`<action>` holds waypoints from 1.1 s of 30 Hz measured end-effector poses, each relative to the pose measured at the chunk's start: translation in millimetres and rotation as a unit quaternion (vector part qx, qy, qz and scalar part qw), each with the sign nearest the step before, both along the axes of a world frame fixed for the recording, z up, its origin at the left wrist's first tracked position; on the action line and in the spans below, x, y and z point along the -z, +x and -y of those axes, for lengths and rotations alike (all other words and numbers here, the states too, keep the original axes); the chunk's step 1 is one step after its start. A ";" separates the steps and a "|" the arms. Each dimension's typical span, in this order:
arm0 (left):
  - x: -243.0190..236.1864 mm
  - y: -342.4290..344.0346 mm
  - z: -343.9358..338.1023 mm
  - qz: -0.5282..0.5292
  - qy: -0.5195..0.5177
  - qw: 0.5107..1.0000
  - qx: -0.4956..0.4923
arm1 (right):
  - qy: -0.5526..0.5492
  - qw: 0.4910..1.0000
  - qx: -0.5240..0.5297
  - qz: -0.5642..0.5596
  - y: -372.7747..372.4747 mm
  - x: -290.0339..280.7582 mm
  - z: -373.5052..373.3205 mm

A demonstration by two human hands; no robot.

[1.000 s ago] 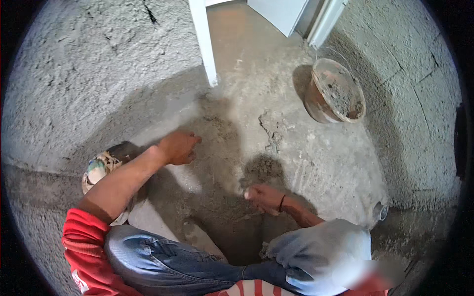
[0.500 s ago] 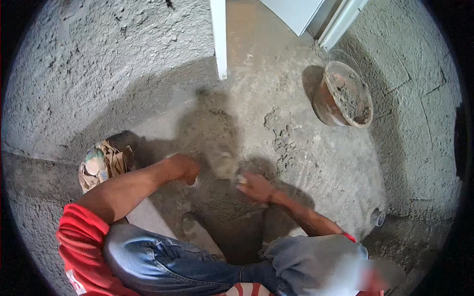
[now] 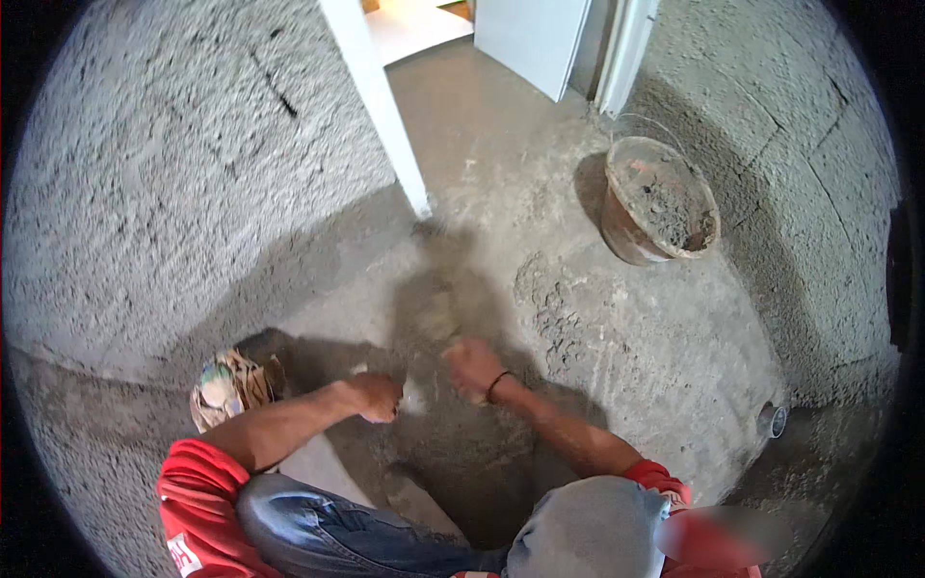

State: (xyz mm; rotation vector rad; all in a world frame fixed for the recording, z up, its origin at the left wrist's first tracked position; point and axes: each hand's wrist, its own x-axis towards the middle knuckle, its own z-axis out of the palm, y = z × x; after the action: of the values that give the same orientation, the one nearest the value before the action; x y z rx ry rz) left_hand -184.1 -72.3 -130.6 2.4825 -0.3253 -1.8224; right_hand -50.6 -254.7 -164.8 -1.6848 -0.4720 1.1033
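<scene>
Both my hands are over the mortar-covered floor (image 3: 636,332) in front of my bent knees. My left hand (image 3: 376,397) is closed, with small whitish bits beside its fingers; what it grips, if anything, is hidden. To its right, my right hand (image 3: 472,368), with a dark band at the wrist, is curled into a fist. A pale bit shows at its edge, and the floor just beyond it looks smeared; what it holds is too blurred to name. Rough wet-looking mortar (image 3: 554,303) lies in a lumpy patch beyond my right hand.
A dirty bucket of mortar (image 3: 663,197) stands far right by the plastered wall (image 3: 761,125). A crumpled paper bag (image 3: 236,387) sits beside my left forearm. A pipe end (image 3: 773,420) sticks out at the right. White door frame (image 3: 381,111) and door (image 3: 535,43) are at the back.
The view has shifted, showing more of the doorway, and the things sit lower in it. My right hand has turned its knuckles outward. My hands remain apart and closed.
</scene>
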 end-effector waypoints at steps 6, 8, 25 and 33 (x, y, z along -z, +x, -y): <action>-39.9 38.2 33.8 0.097 -0.031 0.989 -0.106 | 0.060 0.946 0.078 -0.310 32.4 53.4 -32.1; -41.5 19.8 25.4 0.159 -0.062 0.975 -0.144 | 0.103 0.899 0.189 -0.381 53.9 47.9 -9.2; -61.0 28.8 36.7 0.181 -0.067 0.967 -0.169 | -0.085 0.970 0.100 0.202 107.0 -9.1 83.4; -37.6 8.8 30.6 0.094 -0.090 0.982 -0.134 | -0.312 0.702 -0.154 0.621 266.7 -26.0 45.9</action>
State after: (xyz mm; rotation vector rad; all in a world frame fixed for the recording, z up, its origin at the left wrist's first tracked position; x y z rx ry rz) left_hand -175.3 -102.9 -93.0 2.4382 -0.1457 -1.3975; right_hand 216.1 -300.7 -138.8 -2.9434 -1.3667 0.0871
